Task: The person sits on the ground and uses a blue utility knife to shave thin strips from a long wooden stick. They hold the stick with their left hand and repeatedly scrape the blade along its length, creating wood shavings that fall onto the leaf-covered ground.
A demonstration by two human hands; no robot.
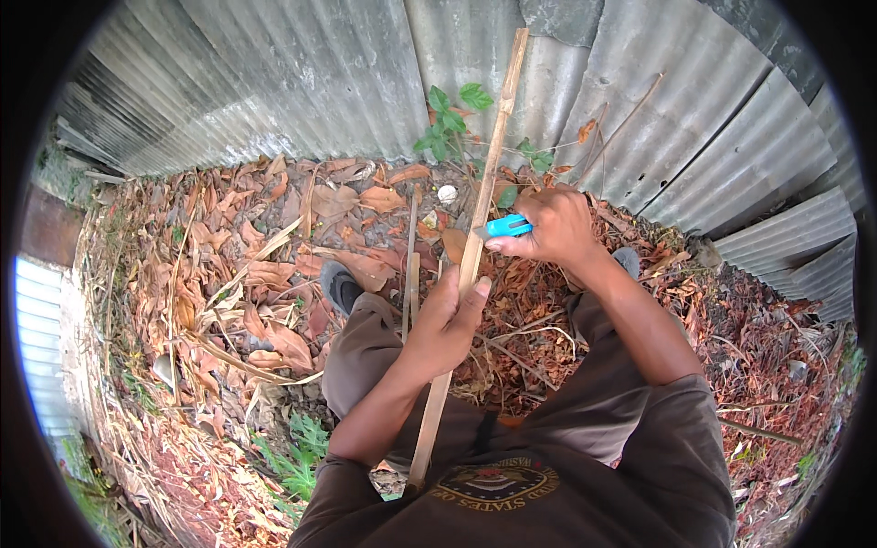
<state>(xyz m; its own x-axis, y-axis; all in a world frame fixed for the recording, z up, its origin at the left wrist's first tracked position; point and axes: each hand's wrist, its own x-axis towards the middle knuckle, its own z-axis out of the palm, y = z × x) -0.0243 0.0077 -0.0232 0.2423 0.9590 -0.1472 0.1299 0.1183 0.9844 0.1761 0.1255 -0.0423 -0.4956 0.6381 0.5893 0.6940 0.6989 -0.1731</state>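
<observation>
A long, narrow strip of wood or bamboo (498, 137) slants from my lap up toward the metal fence. My left hand (444, 315) is closed around it near its middle, the thumb lying along its face. In my right hand (553, 224) is a blue-handled utility knife (508, 226), gripped in a closed fist. Its blade meets the right edge of the strip, a little above my left hand. The fingers of my right hand partly hide the knife's handle.
Corrugated metal sheets (311, 82) form a fence ahead. Dry brown leaves (283, 342) cover the ground around my feet. Two thin sticks (410, 274) lie left of the strip. A green plant (445, 123) grows against the fence, near a small white round object (447, 194).
</observation>
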